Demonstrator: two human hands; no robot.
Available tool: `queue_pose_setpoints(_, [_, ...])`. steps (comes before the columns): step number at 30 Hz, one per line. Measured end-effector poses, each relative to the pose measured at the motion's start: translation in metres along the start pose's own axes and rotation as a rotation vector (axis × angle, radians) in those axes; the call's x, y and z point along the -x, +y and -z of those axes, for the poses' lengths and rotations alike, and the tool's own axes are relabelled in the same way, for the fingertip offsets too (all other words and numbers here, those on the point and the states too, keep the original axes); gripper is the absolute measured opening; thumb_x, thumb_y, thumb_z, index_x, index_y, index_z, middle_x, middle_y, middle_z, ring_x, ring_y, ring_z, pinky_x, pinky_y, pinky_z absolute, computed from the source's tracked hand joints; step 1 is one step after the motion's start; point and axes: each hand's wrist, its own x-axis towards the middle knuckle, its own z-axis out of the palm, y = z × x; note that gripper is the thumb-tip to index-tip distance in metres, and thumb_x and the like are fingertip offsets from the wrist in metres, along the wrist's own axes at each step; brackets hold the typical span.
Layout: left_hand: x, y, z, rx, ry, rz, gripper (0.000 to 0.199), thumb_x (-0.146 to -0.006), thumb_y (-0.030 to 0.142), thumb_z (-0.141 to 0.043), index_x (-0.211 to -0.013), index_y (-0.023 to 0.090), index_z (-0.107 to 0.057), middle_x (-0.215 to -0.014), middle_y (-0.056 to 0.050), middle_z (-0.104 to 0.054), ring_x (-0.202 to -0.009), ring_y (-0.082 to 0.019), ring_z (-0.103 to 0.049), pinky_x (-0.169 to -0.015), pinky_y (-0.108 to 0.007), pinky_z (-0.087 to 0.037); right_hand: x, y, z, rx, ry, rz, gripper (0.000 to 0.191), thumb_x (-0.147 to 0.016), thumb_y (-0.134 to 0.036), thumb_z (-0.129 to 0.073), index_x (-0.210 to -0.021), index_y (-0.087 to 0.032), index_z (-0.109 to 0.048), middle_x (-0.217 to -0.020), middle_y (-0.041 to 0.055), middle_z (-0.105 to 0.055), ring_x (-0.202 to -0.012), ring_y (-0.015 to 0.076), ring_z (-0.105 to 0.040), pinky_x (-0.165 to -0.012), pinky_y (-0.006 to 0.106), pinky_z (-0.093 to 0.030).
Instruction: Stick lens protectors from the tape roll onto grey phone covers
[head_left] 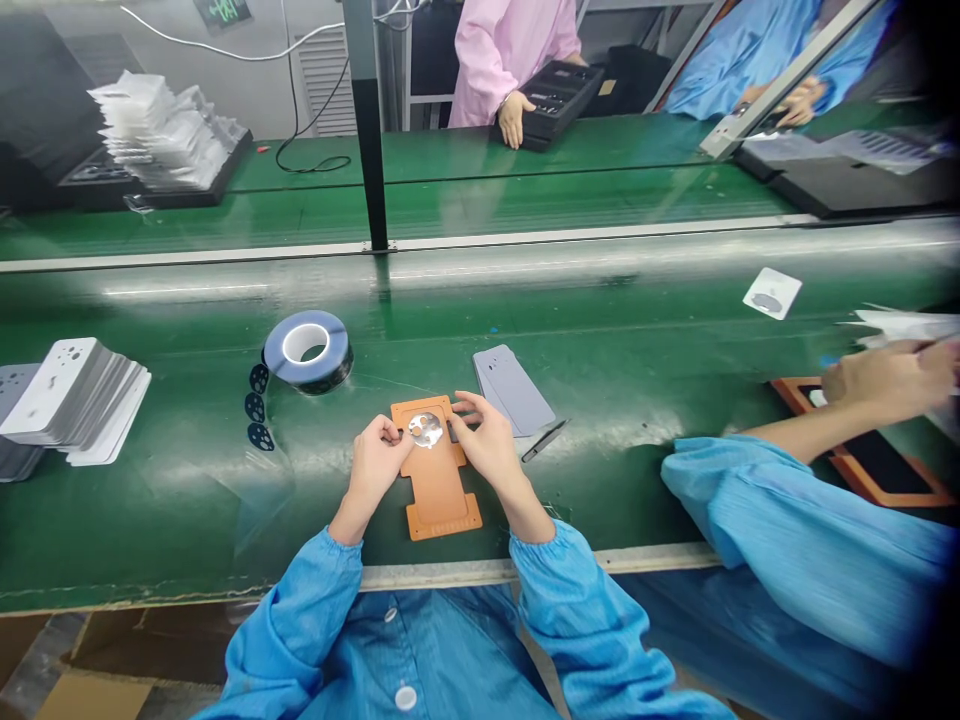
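An orange jig plate (439, 490) with notched sides lies on the green bench in front of me. On its upper part sits a shiny silver disc (426, 430) with holes. My left hand (377, 462) is at the plate's upper left edge, its fingers curled and thumb against the index finger beside the disc. Whatever that pinch holds is too small to make out. At the opposite edge, my right hand (486, 438) has bent fingers around the plate's side, thumb near the disc. Grey flat panels (517, 390) and a dark pen-like tool (545, 440) lie just beyond my right hand.
A blue tape roll (330, 365) stands at left centre, with black perforated stickers (256, 408) trailing from it. Stacked white panels (97, 400) are far left. A co-worker's arm (795, 490) reaches over another orange frame (892, 480) at right. A metal post (367, 130) rises behind.
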Motion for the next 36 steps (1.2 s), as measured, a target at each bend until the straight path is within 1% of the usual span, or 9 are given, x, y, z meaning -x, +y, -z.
queue_pose_setpoints(5, [0.000,0.001,0.002,0.010,-0.017,-0.005,0.024,-0.075,0.030,-0.066,-0.065,0.021,-0.045,-0.059,0.007,-0.050,-0.055,-0.010,-0.050,-0.057,-0.021,-0.038,-0.005,-0.004,0.015,0.129,-0.027,0.005,0.042,-0.084,-0.037,-0.067,-0.122,-0.020,-0.066,-0.106,0.0058,-0.075,-0.080,0.0183,-0.068,-0.079,0.035,-0.054])
queue_pose_setpoints(9, [0.000,0.000,0.002,0.055,-0.025,0.019,0.026,-0.076,0.033,-0.066,-0.066,0.022,-0.046,-0.058,0.006,-0.051,-0.053,-0.010,-0.050,-0.054,-0.021,-0.037,-0.004,-0.001,0.005,0.206,-0.151,0.008,0.047,-0.082,-0.039,-0.070,-0.126,-0.020,-0.066,-0.109,0.0059,-0.074,-0.071,0.0156,-0.064,-0.074,0.034,-0.052])
queue_pose_setpoints(15, [0.000,-0.001,0.002,0.042,-0.027,0.019,0.026,-0.075,0.034,-0.068,-0.067,0.021,-0.047,-0.060,0.006,-0.050,-0.049,-0.009,-0.049,-0.049,-0.019,-0.035,-0.007,-0.001,-0.004,0.187,-0.156,-0.033,0.046,-0.079,-0.038,-0.073,-0.121,-0.020,-0.070,-0.105,0.0055,-0.074,-0.064,0.0133,-0.062,-0.062,0.028,-0.049])
queue_pose_setpoints(23, [-0.004,0.000,0.004,0.142,-0.091,0.131,0.029,-0.074,0.036,-0.068,-0.067,0.023,-0.043,-0.054,0.008,-0.053,-0.036,-0.009,-0.049,-0.039,-0.019,-0.035,-0.025,0.006,0.003,-0.086,-0.350,-0.147,0.053,-0.075,-0.017,-0.076,-0.127,-0.012,-0.065,-0.098,0.0070,-0.074,-0.062,0.0115,-0.068,-0.060,0.023,-0.055])
queue_pose_setpoints(26, [-0.007,0.001,0.005,0.186,-0.144,0.178,0.032,-0.073,0.036,-0.070,-0.067,0.023,-0.041,-0.051,0.008,-0.054,-0.034,-0.011,-0.053,-0.036,-0.019,-0.034,-0.029,0.007,0.009,-0.042,-0.407,-0.142,0.052,-0.077,-0.010,-0.068,-0.129,-0.011,-0.063,-0.092,0.0062,-0.076,-0.066,0.0144,-0.072,-0.065,0.025,-0.059])
queue_pose_setpoints(29, [-0.010,0.000,0.007,0.202,-0.170,0.183,0.032,-0.072,0.032,-0.070,-0.066,0.023,-0.041,-0.051,0.007,-0.056,-0.036,-0.012,-0.057,-0.037,-0.019,-0.035,-0.039,0.007,0.026,0.123,-0.341,-0.113,0.045,-0.081,-0.013,-0.065,-0.125,-0.013,-0.066,-0.088,0.0057,-0.077,-0.073,0.0182,-0.074,-0.073,0.029,-0.059])
queue_pose_setpoints(31, [-0.012,-0.001,0.007,0.217,-0.190,0.183,0.030,-0.072,0.030,-0.069,-0.066,0.022,-0.041,-0.053,0.005,-0.060,-0.036,-0.011,-0.058,-0.038,-0.018,-0.037,-0.052,0.008,0.044,0.248,-0.216,-0.089,0.042,-0.084,-0.023,-0.066,-0.125,-0.015,-0.067,-0.099,0.0085,-0.077,-0.089,0.0229,-0.075,-0.084,0.033,-0.057])
queue_pose_setpoints(34, [-0.013,-0.002,0.008,0.242,-0.215,0.183,0.028,-0.072,0.026,-0.068,-0.065,0.022,-0.041,-0.056,0.003,-0.064,-0.036,-0.010,-0.057,-0.040,-0.018,-0.038,-0.078,0.013,0.074,0.584,-0.040,-0.081,0.051,-0.084,-0.044,-0.069,-0.125,-0.014,-0.067,-0.120,0.0172,-0.072,-0.112,0.0329,-0.068,-0.092,0.039,-0.053])
queue_pose_setpoints(36, [-0.014,-0.002,0.009,0.255,-0.224,0.182,0.027,-0.072,0.023,-0.066,-0.064,0.022,-0.041,-0.057,0.003,-0.065,-0.036,-0.010,-0.057,-0.040,-0.018,-0.038,-0.094,0.020,0.089,0.774,-0.045,-0.101,0.062,-0.078,-0.056,-0.074,-0.119,-0.010,-0.069,-0.120,0.0234,-0.070,-0.113,0.0371,-0.067,-0.088,0.040,-0.053])
